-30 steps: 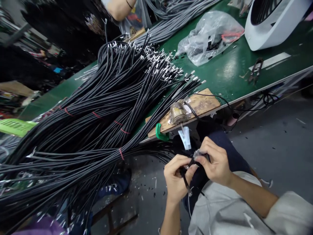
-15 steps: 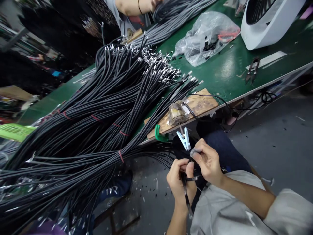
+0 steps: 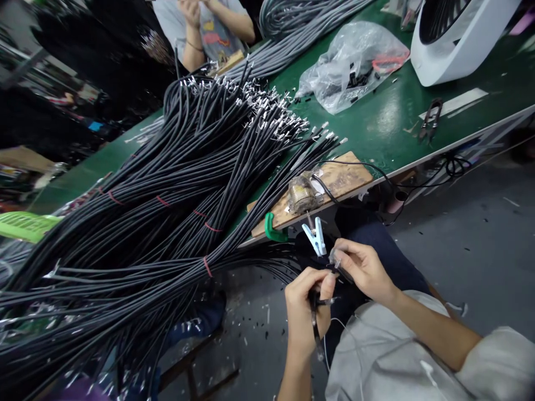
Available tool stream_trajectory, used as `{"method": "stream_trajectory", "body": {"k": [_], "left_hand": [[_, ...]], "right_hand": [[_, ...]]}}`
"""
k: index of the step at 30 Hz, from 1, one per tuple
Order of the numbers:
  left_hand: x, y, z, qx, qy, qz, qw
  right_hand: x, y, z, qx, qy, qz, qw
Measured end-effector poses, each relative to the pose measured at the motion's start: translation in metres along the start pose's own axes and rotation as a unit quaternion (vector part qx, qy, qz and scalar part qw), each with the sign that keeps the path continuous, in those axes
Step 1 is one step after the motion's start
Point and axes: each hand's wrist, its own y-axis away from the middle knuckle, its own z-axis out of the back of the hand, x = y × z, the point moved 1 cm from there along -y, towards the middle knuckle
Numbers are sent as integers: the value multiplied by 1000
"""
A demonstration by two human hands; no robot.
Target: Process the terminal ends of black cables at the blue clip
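Observation:
My left hand is closed around a black cable, whose lower part hangs down past the palm. Close beside it, my right hand pinches at the cable's end, where thin pale wires show between the fingertips. Some greyish covering shows on a right fingertip. Just above both hands, a light blue clothes peg hangs from the shaft of a small motor wrapped in clear plastic. That motor is fixed on a wooden board at the table edge, with a green clamp beside it.
A large heap of dark cables with stripped ends covers the left of the green table. A plastic bag of small black pieces, snips and a white fan lie beyond. A co-worker sits opposite.
My right hand has moved slightly right and the cable end has come away from just under the peg. Across the table, the co-worker has raised their hands and drawn back from the grey cables.

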Motion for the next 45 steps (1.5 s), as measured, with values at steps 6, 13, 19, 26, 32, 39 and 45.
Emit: {"method": "stream_trajectory", "body": {"k": [6, 13, 19, 26, 32, 39, 45], "left_hand": [[-1, -2, -5, -53, 44, -10, 998], [-3, 0, -16, -35, -52, -90, 994], [-5, 1, -18, -70, -63, -72, 993], [-4, 1, -20, -97, -72, -58, 991], [-7, 1, -12, -70, -89, -28, 993], [-7, 0, -5, -47, -70, -15, 996], [-9, -1, -3, -16, -41, 10, 999]], "right_hand": [[15, 5, 17, -70, 233, 179, 953], [18, 5, 11, -40, 331, 187, 924], [19, -4, 29, -22, 256, 57, 965], [23, 6, 20, 2, 316, 127, 940], [5, 11, 7, -36, 254, 231, 939], [-13, 0, 17, -57, -18, 22, 998], [5, -8, 4, 87, 25, 42, 995]]}}
